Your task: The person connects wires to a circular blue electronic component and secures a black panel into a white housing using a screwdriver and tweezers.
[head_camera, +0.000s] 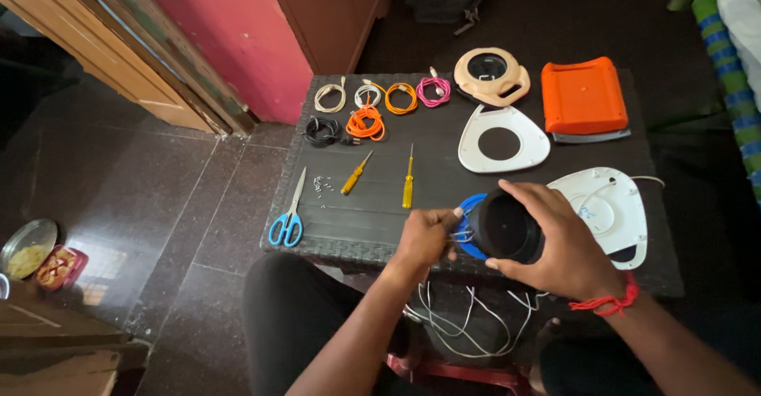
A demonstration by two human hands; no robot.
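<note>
- The right hand (559, 245) wraps its spread fingers around a black round part (507, 228), something like a drum or motor housing, and holds it just above the near edge of the dark counter (380, 214).
- The left hand (424, 237) is pressed together, pinching thin wires (462, 237) at the face of the black round part, in front of a blue ring (473, 206) that sits against its far side.
- More white wires (468, 329) hang loose below the counter edge, between the person's knees.
- Judged by looks, the black round part is rigid with a smooth, possibly slippery wall; a grip around its wall seems the safest hold, and it looks light enough for one hand.
- The wires look thin and limp and could snap or pull free at their joints, so a gentle pinch near the ends suits them.
- No packages, labels or signs can be made out.
- On the counter lie a white lid (609, 210), a white plate with a round hole (502, 140), an orange cover (583, 96), a beige housing (491, 75), coiled cables (380, 103), two yellow screwdrivers (407, 178), small screws (321, 184) and blue-handled scissors (287, 221).
</note>
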